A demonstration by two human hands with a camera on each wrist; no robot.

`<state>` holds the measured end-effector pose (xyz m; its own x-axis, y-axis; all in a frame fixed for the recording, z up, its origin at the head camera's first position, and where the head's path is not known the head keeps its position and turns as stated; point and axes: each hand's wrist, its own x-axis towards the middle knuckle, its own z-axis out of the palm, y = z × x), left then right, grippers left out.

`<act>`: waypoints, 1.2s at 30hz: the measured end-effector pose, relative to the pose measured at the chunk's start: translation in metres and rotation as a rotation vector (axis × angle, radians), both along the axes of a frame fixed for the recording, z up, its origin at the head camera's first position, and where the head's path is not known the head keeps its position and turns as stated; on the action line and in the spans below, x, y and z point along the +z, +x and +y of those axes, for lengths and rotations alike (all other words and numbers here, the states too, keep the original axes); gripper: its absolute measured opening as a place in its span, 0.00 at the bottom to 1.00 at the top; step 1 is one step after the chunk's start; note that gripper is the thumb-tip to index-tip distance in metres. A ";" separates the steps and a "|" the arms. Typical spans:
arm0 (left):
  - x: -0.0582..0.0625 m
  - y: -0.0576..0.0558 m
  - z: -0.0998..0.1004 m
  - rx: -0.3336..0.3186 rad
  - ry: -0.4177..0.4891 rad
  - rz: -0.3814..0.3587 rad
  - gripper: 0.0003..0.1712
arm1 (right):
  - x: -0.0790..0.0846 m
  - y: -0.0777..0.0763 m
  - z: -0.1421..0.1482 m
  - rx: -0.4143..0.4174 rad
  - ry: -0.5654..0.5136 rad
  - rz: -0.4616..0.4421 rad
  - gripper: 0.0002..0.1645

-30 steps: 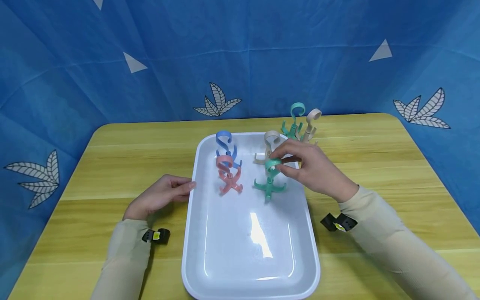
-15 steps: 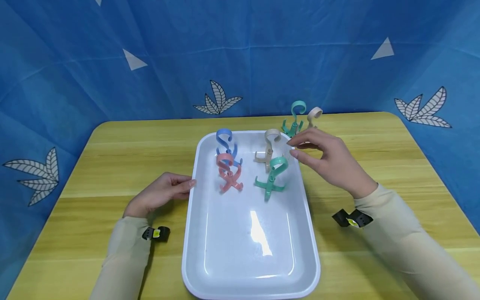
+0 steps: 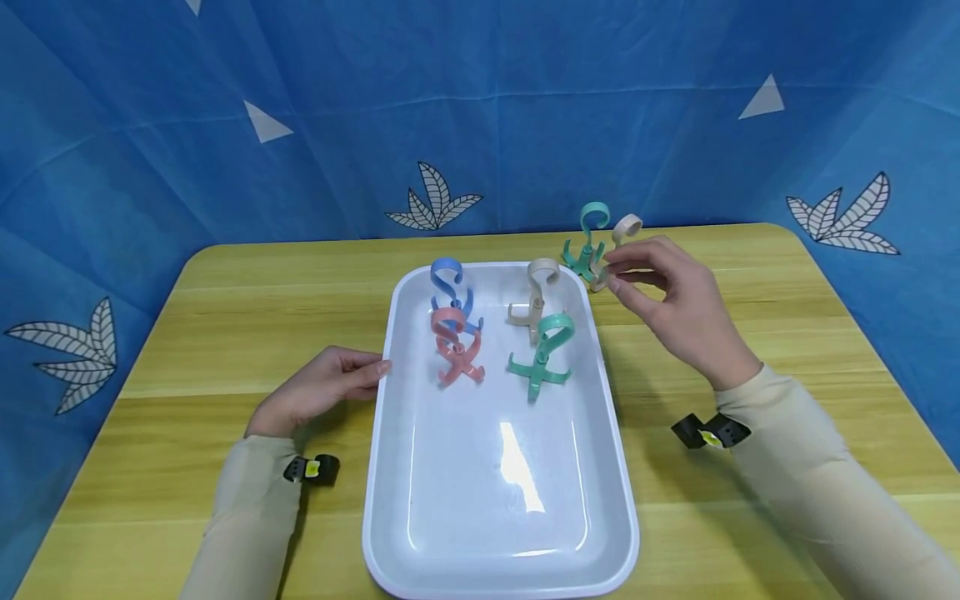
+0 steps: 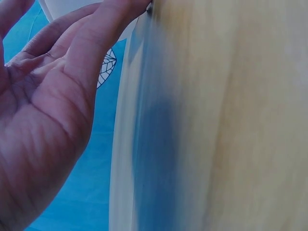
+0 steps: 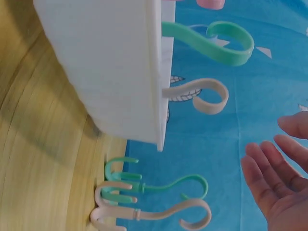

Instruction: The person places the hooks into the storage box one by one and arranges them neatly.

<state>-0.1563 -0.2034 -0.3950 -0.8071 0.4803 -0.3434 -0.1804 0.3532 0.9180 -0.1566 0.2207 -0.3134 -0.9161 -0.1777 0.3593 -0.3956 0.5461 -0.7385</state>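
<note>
My left hand (image 3: 322,387) holds the left rim of a white tray (image 3: 502,533), thumb at the edge. In the left wrist view, the palm and thumb show beside a corner of the tray. Empty, with loosely bent fingers, my right hand (image 3: 682,308) hovers right of the tray, close to a beige four-prong swivel hook (image 3: 627,227) standing on the table and partly hidden by the fingertips. Touching or overlapping it is a green hook (image 3: 588,250). Inside the tray stand blue (image 3: 447,283), pink (image 3: 460,358), beige (image 3: 542,287) and green (image 3: 540,367) hooks.
The tray lies lengthwise on a wood-grain table (image 3: 750,333). A blue curtain (image 3: 495,108) with leaf and triangle prints hangs right behind the far table edge. The two loose hooks stand near that edge, beyond the tray's far right corner.
My right hand let go of the green hook in the tray, then moved right and away over the rim toward the loose beige hook. The left hand stayed at the tray's rim.
</note>
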 end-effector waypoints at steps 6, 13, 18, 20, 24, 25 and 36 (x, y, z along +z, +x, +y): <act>0.000 0.000 0.000 -0.001 0.008 0.003 0.29 | -0.002 -0.007 0.008 -0.058 -0.056 0.052 0.18; 0.000 -0.001 -0.001 -0.005 0.005 0.013 0.29 | -0.007 -0.017 0.015 -0.123 -0.050 0.029 0.19; 0.000 -0.001 0.000 -0.005 0.015 0.015 0.28 | -0.008 -0.024 0.016 -0.125 -0.069 -0.005 0.22; -0.001 0.000 0.000 -0.003 0.024 0.011 0.28 | -0.009 -0.027 0.017 -0.131 -0.067 -0.019 0.24; -0.001 0.001 0.000 -0.004 0.031 0.009 0.28 | -0.011 -0.033 0.019 -0.152 -0.055 -0.056 0.28; -0.001 0.001 0.000 -0.004 0.029 0.010 0.28 | -0.012 -0.035 0.020 -0.158 -0.058 -0.070 0.29; -0.001 0.001 0.000 -0.005 0.017 0.012 0.28 | -0.026 -0.058 0.022 -0.240 -0.141 -0.204 0.35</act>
<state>-0.1558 -0.2033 -0.3963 -0.8085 0.4903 -0.3254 -0.1677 0.3380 0.9261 -0.2144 0.2423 -0.3395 -0.9813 0.0896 0.1701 -0.1048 0.4926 -0.8639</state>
